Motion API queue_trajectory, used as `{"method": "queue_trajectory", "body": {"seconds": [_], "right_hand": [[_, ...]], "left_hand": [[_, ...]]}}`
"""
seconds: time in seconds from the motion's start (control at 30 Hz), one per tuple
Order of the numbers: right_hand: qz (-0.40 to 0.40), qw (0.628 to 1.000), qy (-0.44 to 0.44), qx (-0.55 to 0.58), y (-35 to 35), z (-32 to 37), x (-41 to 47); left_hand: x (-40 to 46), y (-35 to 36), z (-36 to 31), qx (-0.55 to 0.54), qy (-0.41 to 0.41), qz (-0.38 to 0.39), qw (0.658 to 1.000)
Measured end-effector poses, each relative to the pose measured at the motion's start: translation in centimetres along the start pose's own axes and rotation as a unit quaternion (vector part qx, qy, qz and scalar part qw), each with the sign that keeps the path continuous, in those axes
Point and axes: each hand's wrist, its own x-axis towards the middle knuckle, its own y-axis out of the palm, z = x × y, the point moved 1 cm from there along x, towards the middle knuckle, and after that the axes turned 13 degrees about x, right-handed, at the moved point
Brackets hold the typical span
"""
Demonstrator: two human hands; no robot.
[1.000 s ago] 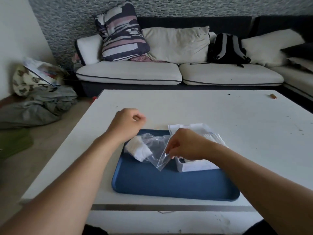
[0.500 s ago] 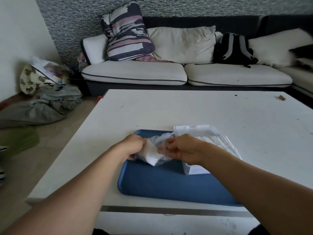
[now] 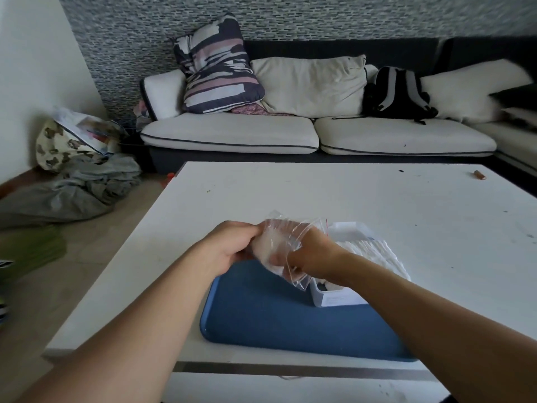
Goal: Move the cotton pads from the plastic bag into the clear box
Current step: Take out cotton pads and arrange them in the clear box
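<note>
A clear plastic bag with a red zip strip is held up above the blue tray. White cotton pads show through its film. My left hand grips the bag's left side. My right hand is pushed into the bag's mouth, fingers hidden among the pads. The clear box stands on the tray's right part, under my right wrist, with white cotton pads stacked in it and its lid tilted up behind.
The tray lies near the front edge of a white table. A small brown object lies at the table's far right. Beyond it stands a sofa with cushions and a black backpack. Clothes and bags are heaped on the floor at left.
My left hand came down from above the tray and took the bag. Both hands lifted the bag off the tray, and my right hand went into its opening.
</note>
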Motion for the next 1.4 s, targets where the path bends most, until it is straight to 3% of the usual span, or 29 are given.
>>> {"method": "queue_trajectory", "body": {"seconds": [0.13,0.2,0.53,0.7,0.9,1.03,1.2,1.4], "right_hand": [[0.025,0.999,-0.011,-0.027,-1.0,0.9,-1.3],[0.034,0.999,-0.033,0.013,-1.3,1.4,-1.8],[-0.03,0.99,-0.134,-0.014,-1.5,1.4,-1.6],[-0.035,0.984,-0.131,0.117,-2.0,0.8,-1.3],[-0.007,0.989,-0.097,0.116,-2.6,0.2,-0.4],[0.01,0.999,-0.026,0.016,-3.4,-0.6,-0.5],[-0.032,0.99,-0.091,0.1,-4.3,-0.8,0.0],[-0.014,0.965,-0.146,0.216,-5.1,0.0,-1.5]], "left_hand": [[-0.1,0.8,-0.7,0.001,0.012,0.013,1.0],[0.0,1.1,-0.9,-0.025,0.002,0.002,1.0],[0.2,2.5,-2.1,-0.152,-0.101,-0.084,0.98],[-0.5,2.4,-2.3,-0.197,-0.132,-0.087,0.968],[-0.5,2.5,-2.6,-0.098,-0.063,-0.137,0.984],[0.5,2.7,-1.8,-0.028,0.003,-0.148,0.989],[0.9,1.8,-1.8,-0.056,-0.004,-0.202,0.978],[1.7,-1.5,-1.2,-0.142,-0.061,-0.296,0.942]]}}
